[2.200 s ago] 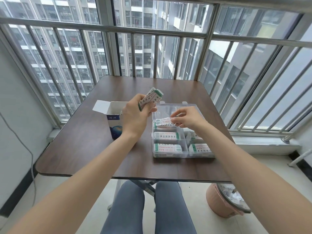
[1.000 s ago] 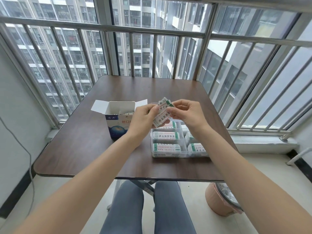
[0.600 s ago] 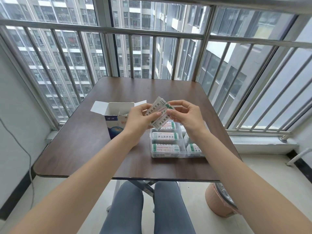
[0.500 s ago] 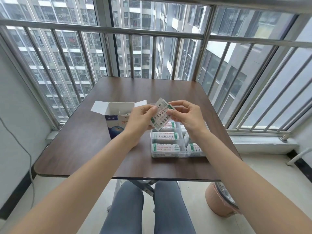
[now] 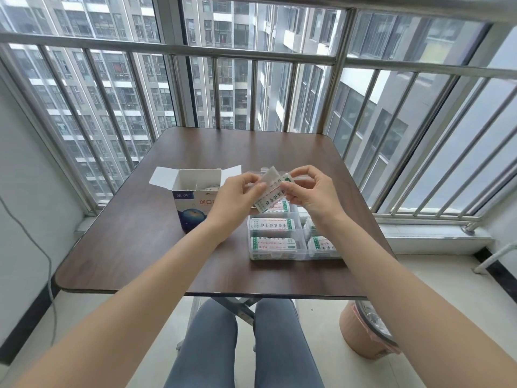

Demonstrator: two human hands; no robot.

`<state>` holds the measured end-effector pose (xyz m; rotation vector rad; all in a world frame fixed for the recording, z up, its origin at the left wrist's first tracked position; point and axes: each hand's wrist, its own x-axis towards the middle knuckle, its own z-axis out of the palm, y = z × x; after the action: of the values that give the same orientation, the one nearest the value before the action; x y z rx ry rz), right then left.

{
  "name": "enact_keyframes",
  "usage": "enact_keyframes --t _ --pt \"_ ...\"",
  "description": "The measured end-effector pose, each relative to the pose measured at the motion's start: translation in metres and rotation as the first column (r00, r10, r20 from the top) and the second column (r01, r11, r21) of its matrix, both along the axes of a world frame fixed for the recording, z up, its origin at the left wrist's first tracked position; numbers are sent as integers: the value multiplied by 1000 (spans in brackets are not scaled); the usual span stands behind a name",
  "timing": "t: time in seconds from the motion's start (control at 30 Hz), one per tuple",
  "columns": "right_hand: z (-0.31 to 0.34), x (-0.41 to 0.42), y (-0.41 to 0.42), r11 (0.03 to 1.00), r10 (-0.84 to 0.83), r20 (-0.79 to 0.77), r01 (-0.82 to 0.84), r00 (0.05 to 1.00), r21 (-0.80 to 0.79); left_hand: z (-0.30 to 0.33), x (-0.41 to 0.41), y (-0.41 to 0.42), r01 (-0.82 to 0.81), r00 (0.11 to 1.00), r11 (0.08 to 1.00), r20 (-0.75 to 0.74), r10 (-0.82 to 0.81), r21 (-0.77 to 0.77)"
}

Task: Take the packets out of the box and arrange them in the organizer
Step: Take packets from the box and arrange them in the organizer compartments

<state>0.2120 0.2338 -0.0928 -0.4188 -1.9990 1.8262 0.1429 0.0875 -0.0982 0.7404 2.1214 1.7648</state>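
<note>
Both hands hold a small stack of white packets with green ends (image 5: 270, 195) above the clear plastic organizer (image 5: 300, 243). My left hand (image 5: 237, 197) grips the stack's left side. My right hand (image 5: 310, 191) pinches the upper right end of a packet. The organizer sits on the brown table (image 5: 140, 242) and holds several packets, such as one in the left column (image 5: 272, 224). The open white and blue box (image 5: 193, 203) stands just left of my left hand, flaps up, with some packets showing inside.
The table's back and sides are close to metal window railings (image 5: 251, 51). A pink waste bin (image 5: 366, 334) with a liner stands on the floor under the table's right front corner. My knees in grey trousers (image 5: 243, 345) are under the front edge.
My right hand left the organizer and rose to meet the left hand's packet stack. Since then both hands have been working the stack, and one packet now fans out at the top.
</note>
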Motion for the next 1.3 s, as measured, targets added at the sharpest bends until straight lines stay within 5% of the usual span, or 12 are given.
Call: enact_keyframes --t 0.23,0.4,0.93,1.3 --pt "-1 -5 11 973 -13 88 -8 996 230 -1 -2 13 -197 873 952 -485 60 -236" --pt "-7 -12 20 894 -119 191 22 974 447 -2 1 24 -274 748 854 -657 -101 -443" --pt "-29 -36 10 708 -232 377 -110 897 697 -28 -10 21 -236 853 829 -517 -74 -508" --pt "-18 -30 16 756 -112 443 -213 890 619 -29 -16 19 -145 795 701 -504 -338 -699"
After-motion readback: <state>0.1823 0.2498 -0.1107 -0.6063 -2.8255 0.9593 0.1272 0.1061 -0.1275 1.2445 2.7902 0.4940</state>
